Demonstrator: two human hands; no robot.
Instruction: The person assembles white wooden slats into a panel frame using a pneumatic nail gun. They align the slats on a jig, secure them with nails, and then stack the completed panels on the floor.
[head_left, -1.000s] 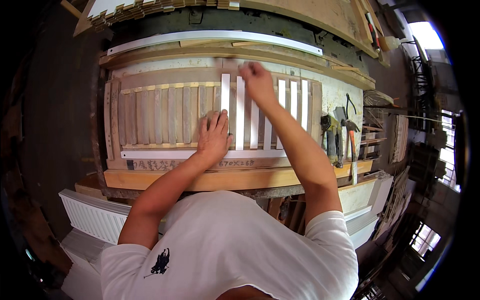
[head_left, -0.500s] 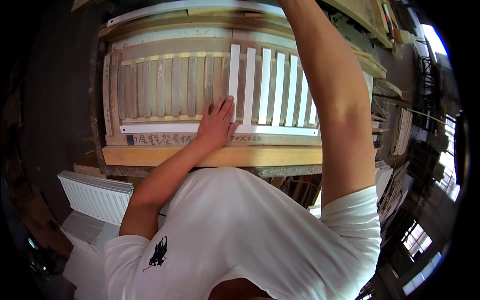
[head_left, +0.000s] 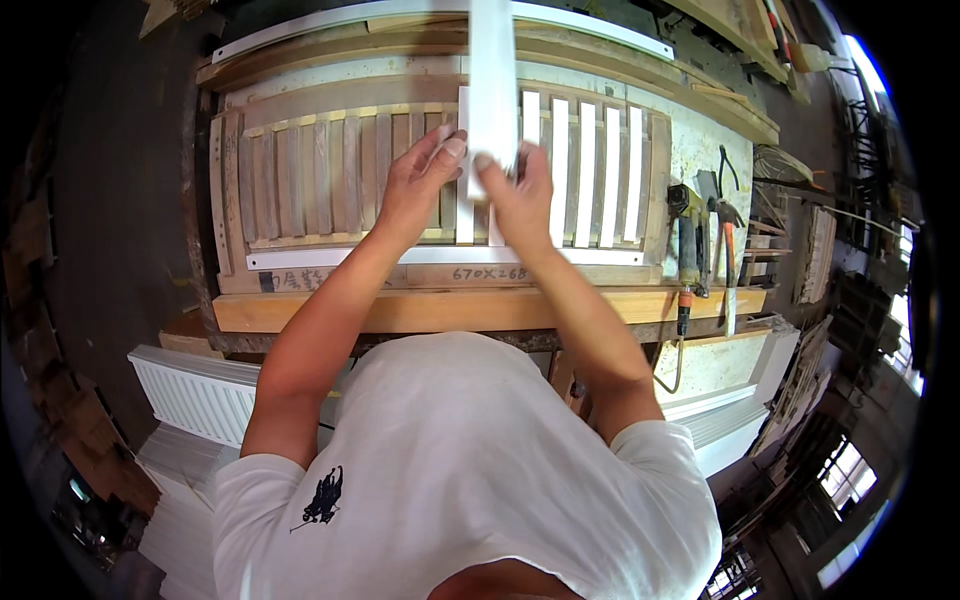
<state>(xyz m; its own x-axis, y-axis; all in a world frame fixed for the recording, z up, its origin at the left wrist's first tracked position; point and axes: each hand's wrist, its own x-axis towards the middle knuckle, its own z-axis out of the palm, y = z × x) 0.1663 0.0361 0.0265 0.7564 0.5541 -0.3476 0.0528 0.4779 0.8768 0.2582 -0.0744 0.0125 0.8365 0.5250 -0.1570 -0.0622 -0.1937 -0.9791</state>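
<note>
Head view, both hands' grip (head_left: pixel 418 185) (head_left: pixel 515 195) apparently pinching white slat (head_left: pixel 492 80)

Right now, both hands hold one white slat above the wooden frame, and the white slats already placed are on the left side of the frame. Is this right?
Not fully. The left hand and right hand do hold one white slat above the wooden frame, but the head view shows the placed white slats on the frame's right side; the left side has bare wood slats.

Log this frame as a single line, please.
left hand: grips white slat | right hand: grips same slat | slat: raised over slatted frame | hammer: right of frame
</note>
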